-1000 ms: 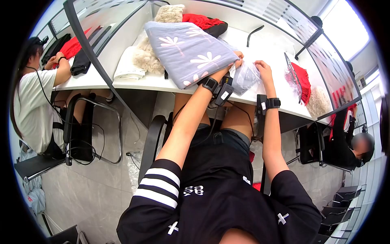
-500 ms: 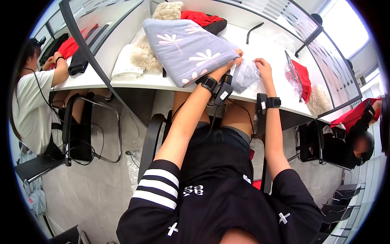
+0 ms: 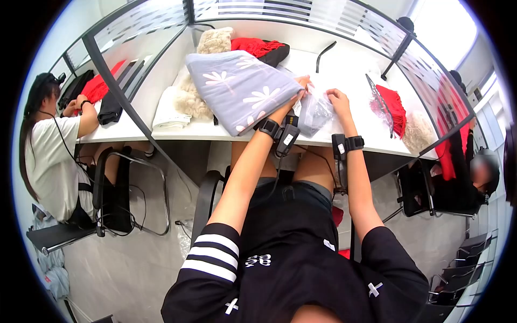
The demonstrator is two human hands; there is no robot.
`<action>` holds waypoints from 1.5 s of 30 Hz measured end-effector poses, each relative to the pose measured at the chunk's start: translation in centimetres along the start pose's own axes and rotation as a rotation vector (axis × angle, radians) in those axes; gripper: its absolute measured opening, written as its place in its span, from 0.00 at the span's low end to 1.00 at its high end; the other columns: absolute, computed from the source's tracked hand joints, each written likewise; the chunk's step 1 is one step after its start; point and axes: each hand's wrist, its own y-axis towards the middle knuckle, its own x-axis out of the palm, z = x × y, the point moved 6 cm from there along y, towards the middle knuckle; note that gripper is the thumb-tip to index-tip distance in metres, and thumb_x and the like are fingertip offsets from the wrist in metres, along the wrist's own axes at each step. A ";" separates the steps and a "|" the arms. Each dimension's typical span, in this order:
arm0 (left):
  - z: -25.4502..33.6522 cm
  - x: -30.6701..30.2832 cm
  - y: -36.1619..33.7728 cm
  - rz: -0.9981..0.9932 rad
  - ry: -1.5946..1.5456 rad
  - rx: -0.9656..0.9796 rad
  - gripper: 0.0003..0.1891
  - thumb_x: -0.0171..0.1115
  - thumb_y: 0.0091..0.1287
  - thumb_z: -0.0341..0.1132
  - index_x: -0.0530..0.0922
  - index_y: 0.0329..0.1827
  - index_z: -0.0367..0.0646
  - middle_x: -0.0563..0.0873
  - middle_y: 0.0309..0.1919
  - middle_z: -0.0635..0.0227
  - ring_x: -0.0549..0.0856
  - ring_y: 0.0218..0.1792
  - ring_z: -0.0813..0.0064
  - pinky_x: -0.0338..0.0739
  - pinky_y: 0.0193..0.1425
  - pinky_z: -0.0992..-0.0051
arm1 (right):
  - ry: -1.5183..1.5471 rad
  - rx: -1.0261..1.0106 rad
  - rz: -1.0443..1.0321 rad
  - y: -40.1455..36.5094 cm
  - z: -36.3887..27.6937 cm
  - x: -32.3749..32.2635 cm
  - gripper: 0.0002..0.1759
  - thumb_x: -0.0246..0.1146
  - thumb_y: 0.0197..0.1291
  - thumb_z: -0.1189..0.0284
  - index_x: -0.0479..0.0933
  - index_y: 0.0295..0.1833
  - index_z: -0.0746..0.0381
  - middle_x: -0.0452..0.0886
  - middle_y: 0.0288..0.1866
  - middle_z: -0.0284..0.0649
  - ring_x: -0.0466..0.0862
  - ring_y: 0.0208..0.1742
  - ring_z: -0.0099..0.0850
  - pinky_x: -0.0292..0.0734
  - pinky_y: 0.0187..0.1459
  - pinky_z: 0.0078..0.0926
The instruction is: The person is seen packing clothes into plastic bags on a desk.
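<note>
A lavender-grey folded cloth (image 3: 226,89) with white flower prints lies on the desk, its right corner by my left hand (image 3: 303,88). The fingers of that hand are closed at the top left of a clear plastic bag (image 3: 316,114). My right hand (image 3: 340,102) has thumb and forefinger pinched at the bag's upper right edge. Greyish material shows through the lower part of the bag. Each wrist wears a black strap with a small black box.
A red fringed cloth (image 3: 258,47), cream fluffy fabric (image 3: 196,97) and a white folded cloth (image 3: 171,112) lie to the left. To the right are another red cloth (image 3: 392,107) and a fluffy piece (image 3: 421,132). Partitions (image 3: 116,83) flank the desk; people sit on both sides.
The view has tilted, so the desk sits lower in the picture. My hands remain at the bag and have shifted only slightly; the folded cloth lies as before.
</note>
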 end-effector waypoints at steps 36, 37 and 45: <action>0.2 0.4 0.4 -0.092 -0.128 -0.042 0.14 0.45 0.63 0.38 0.76 0.38 0.39 0.76 0.23 0.71 0.71 0.21 0.83 0.65 0.26 0.85 | 0.010 0.004 -0.004 -0.5 -0.8 -0.2 0.11 0.54 0.46 0.74 0.77 0.36 0.64 0.80 0.30 0.38 0.77 0.32 0.23 0.70 0.36 0.18; 0.3 0.3 0.3 -0.089 -0.125 -0.045 0.14 0.44 0.64 0.38 0.76 0.38 0.39 0.76 0.23 0.71 0.71 0.21 0.83 0.65 0.26 0.85 | 0.009 0.012 -0.004 -0.6 -0.9 -0.2 0.11 0.54 0.46 0.74 0.76 0.36 0.64 0.80 0.31 0.38 0.77 0.33 0.23 0.70 0.36 0.18; -0.5 0.4 0.5 -0.092 -0.198 -0.005 0.14 0.44 0.64 0.39 0.76 0.37 0.39 0.74 0.21 0.72 0.71 0.21 0.84 0.64 0.27 0.87 | -0.001 0.002 -0.003 -0.5 -0.8 -0.2 0.11 0.54 0.47 0.74 0.77 0.36 0.64 0.80 0.31 0.38 0.77 0.33 0.23 0.70 0.36 0.18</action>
